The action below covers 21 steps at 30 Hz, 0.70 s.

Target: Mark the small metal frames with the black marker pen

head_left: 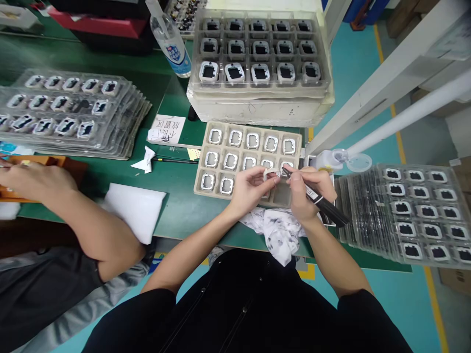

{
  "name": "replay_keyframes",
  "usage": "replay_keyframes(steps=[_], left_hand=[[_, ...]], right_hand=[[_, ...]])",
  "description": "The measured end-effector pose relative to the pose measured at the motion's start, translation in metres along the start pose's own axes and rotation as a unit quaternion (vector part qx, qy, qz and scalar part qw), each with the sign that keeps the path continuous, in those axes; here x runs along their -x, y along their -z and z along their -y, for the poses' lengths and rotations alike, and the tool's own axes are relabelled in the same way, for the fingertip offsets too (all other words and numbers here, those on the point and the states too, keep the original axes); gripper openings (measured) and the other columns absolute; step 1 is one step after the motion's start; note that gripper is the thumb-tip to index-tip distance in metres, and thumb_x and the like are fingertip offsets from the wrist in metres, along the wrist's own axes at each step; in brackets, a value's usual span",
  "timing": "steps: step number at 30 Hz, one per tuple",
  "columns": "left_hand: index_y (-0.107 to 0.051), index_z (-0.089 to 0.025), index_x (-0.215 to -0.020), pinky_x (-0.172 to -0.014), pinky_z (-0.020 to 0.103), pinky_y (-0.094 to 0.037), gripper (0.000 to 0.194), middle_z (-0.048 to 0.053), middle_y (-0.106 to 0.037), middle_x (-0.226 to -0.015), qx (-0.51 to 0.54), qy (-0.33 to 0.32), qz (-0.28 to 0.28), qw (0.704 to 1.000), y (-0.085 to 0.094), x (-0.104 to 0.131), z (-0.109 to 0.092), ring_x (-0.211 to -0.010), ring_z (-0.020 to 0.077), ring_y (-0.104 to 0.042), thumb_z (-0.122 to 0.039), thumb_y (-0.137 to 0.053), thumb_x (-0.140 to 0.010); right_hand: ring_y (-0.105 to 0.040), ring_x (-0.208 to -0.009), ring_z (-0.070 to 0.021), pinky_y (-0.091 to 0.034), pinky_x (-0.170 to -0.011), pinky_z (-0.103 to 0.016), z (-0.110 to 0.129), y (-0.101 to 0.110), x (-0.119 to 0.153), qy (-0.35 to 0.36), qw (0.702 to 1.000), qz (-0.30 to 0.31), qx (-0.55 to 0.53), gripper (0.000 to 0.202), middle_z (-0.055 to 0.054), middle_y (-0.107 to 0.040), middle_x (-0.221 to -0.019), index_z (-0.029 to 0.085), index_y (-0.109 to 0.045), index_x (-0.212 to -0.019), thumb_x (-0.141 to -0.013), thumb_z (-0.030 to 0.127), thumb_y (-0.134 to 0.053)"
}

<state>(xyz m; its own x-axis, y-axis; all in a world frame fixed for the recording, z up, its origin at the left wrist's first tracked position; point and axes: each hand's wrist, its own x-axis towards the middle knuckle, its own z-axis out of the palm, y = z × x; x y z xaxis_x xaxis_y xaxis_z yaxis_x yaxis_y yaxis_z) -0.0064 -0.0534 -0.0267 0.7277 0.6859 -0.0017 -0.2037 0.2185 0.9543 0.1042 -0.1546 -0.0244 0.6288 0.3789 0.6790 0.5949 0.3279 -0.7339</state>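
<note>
Pen tip on small white frame held over beige tray.
Left hand [252, 189] pinches white frame [271, 173] steady above beige tray [201, 162] near tabletop's front edge; right hand [307, 189] grips black pen [320, 201] in writing hold. Stained cloth [277, 230] under wrists; co-worker's arm [73, 211] left; stacked clear trays [408, 215] crowd right.

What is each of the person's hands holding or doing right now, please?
Left hand: closed on a small white frame.
Right hand: closed on a black pen, tip at the frame.
</note>
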Motion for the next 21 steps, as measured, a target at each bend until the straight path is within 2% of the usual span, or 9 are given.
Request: replay_keyframes(steps=[7,12,17,21], left_hand=[[-0.08,-0.018,-0.086,-0.062,0.025,-0.051,0.03,0.002,-0.076,-0.079,-0.04,-0.044,0.0,0.998,0.0028,0.0014,0.0033,-0.068,0.0125,-0.064,-0.045,-0.094,-0.083],[-0.083,-0.019,-0.087,-0.066,0.026,-0.052,0.029,0.004,-0.077,-0.083,-0.077,-0.067,0.002,0.995,0.005,0.0004,0.0069,-0.074,0.0143,-0.066,-0.045,-0.092,-0.085],[-0.082,-0.019,-0.084,-0.065,0.026,-0.054,0.037,0.002,-0.077,-0.081,0.003,-0.013,0.034,0.999,0.0048,-0.0025,0.002,-0.07,0.013,-0.065,-0.049,-0.101,-0.073],[-0.081,-0.018,-0.083,-0.058,0.024,-0.05,0.042,0.003,-0.079,-0.083,0.033,0.044,0.048,0.997,0.0063,-0.0037,-0.0029,-0.067,0.0127,-0.066,-0.048,-0.104,-0.066]], right_hand=[[-0.08,-0.08,-0.0249,-0.073,-0.081,-0.048,-0.001,-0.0011,-0.0012,0.006,1.0,-0.012,-0.017,0.008,0.002,-0.073,-0.076,0.027,-0.07,-0.098,-0.102,0.03,-0.076],[-0.08,-0.079,-0.0248,-0.071,-0.079,-0.046,0.001,-0.0012,-0.003,0.011,1.0,-0.014,-0.02,0.007,0.002,-0.072,-0.074,0.027,-0.07,-0.098,-0.102,0.028,-0.076],[-0.078,-0.077,-0.0234,-0.07,-0.077,-0.045,0.005,0.0012,-0.0052,0.018,1.0,-0.015,-0.013,0.007,0.002,-0.073,-0.077,0.028,-0.069,-0.099,-0.103,0.03,-0.074],[-0.078,-0.077,-0.0231,-0.068,-0.076,-0.044,0.008,0.0039,-0.0062,0.02,0.999,-0.039,0.012,0.011,0.002,-0.074,-0.079,0.027,-0.065,-0.098,-0.104,0.033,-0.073]])
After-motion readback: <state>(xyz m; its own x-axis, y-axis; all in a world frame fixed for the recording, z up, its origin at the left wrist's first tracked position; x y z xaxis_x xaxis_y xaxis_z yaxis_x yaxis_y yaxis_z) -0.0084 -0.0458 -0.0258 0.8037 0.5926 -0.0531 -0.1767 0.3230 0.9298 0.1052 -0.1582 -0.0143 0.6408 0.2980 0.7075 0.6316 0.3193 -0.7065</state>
